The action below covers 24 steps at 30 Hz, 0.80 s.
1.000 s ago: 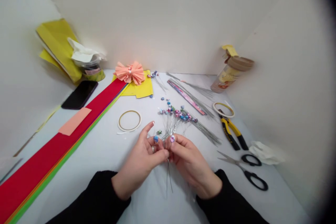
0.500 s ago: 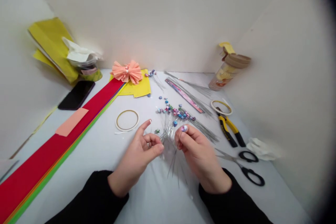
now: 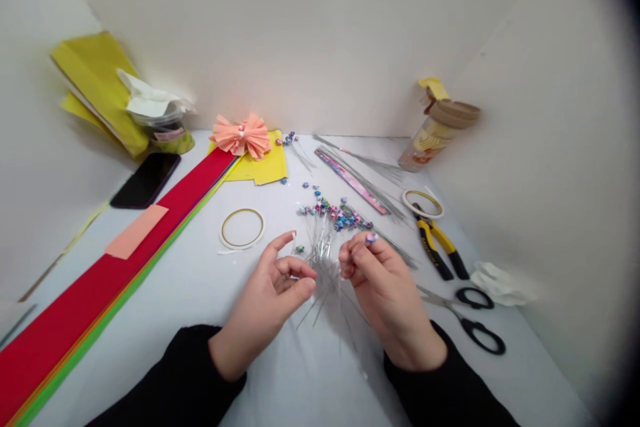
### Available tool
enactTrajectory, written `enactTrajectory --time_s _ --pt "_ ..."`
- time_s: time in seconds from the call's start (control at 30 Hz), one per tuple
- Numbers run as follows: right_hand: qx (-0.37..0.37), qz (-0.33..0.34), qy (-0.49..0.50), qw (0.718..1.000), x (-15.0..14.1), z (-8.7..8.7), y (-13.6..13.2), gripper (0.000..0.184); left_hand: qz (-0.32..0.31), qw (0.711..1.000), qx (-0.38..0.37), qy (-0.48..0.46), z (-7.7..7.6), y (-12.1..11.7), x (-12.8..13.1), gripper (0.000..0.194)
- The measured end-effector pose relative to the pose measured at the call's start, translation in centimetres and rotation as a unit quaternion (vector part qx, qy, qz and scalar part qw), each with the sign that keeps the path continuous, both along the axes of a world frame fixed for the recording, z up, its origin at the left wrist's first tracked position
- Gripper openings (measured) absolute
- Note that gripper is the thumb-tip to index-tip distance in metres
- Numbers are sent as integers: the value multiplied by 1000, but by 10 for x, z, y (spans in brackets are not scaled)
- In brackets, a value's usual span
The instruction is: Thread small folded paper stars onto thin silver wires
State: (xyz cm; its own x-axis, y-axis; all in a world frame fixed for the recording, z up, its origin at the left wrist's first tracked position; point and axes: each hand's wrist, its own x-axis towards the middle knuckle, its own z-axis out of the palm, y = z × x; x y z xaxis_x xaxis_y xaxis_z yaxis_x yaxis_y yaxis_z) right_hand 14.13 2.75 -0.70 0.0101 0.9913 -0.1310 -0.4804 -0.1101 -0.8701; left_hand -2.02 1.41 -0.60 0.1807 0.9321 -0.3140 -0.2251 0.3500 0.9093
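Note:
Between the thumb and fingers of my right hand is a pinched wire-stemmed paper star, pink and blue, its head showing above the knuckles. My left hand faces it with fingers apart and nothing visible in them. Beyond both hands lies a heap of small folded paper stars in blue, pink and green. Their thin wire stems fan toward me between the hands. Near my left fingertips sits a loose green star.
At left are a tape roll, layered coloured paper, a pink paper flower and a phone. On the right lie pliers, scissors, another tape roll, a crumpled tissue and a cup. Wires lie behind.
My hands have drawn apart, and the right moved rightward with the pink-blue star. A blue star that was at my left fingers has left them and was later beside the heap.

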Motion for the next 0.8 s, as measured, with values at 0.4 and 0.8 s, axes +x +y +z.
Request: enactTrajectory --time_s 0.4,0.8 --pt "-43 65 8 997 -15 -8 -7 20 7 1000 -27 12 6 -3 5 79" --pt "-46 42 -15 998 -19 -6 -9 20 24 999 -19 -23 2 -4 3 81"
